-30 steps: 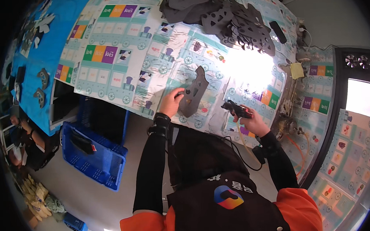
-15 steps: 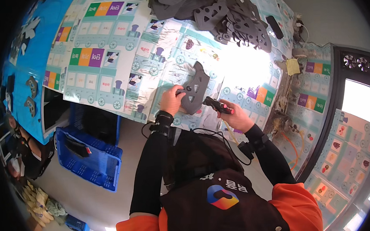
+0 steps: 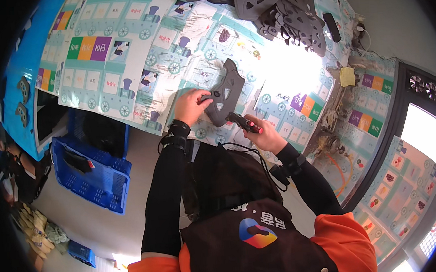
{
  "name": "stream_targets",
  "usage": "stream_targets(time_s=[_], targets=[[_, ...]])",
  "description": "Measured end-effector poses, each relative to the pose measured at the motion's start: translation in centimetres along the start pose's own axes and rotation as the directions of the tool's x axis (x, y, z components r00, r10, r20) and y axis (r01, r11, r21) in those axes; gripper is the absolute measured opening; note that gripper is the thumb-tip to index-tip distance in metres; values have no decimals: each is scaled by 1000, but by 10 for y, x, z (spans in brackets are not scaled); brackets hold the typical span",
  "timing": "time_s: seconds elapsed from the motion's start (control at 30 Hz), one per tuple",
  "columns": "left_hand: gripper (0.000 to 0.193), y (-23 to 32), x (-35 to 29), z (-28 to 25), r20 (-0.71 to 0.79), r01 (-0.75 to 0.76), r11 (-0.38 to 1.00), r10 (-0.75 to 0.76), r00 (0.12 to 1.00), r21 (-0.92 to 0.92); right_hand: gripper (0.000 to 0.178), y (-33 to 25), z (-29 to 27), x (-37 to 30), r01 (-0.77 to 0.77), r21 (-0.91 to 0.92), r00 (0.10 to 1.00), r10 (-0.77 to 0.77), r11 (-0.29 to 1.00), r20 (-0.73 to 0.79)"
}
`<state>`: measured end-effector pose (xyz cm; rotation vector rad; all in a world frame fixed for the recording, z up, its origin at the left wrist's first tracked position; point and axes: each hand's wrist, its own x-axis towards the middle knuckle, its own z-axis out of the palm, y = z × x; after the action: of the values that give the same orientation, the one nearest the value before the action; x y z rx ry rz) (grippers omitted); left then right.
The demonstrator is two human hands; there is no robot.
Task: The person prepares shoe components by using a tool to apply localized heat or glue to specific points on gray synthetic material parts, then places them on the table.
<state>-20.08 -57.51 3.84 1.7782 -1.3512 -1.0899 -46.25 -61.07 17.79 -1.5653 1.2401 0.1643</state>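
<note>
Closed in a pinch, the left hand (image 3: pixel 191 107) grips the dark grey cutout panel (image 3: pixel 226 99) at nine o'clock, over the printed table cover (image 3: pixel 195 73); the right hand (image 3: pixel 268 136) wraps the black-and-red handheld tool (image 3: pixel 245 123), tip near the panel's five o'clock. Best brace the panel firmly, fingers clear of that tip.

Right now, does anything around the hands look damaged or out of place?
The patterned table covering looks worn: dark streaks and scuffs mark it beyond the left hand, while the section farther left looks cleaner. No damage stands out on the grey part in that hand.
</note>
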Motion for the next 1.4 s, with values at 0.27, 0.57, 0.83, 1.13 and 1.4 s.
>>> stream_targets(time_s=[0.27, 0.57, 0.83, 1.13, 1.4], targets=[[25, -2, 6, -1, 31, -8, 1000, 9, 999, -11, 37, -4, 2, 12, 32, 5, 999, -32, 999, 30], [26, -11, 8, 10, -59, -105, 987, 99, 993, -120, 51, 34, -5, 10, -139, 241, 989, 121, 960, 87], [29, -33, -6, 5, -45, -83, 997, 83, 996, 5, 25, 28, 8, 27, -123, 191, 977, 85, 974, 197], [33, -21, 10, 14, -62, -141, 989, 139, 988, -39, 22, 25, 3, 31, -70, 161, 983, 41, 984, 181], [28, -33, -14, -3, -80, -58, 996, 53, 995, -62, 38, 3, 26, 15, -77, 64, 990, 69, 995, 119]])
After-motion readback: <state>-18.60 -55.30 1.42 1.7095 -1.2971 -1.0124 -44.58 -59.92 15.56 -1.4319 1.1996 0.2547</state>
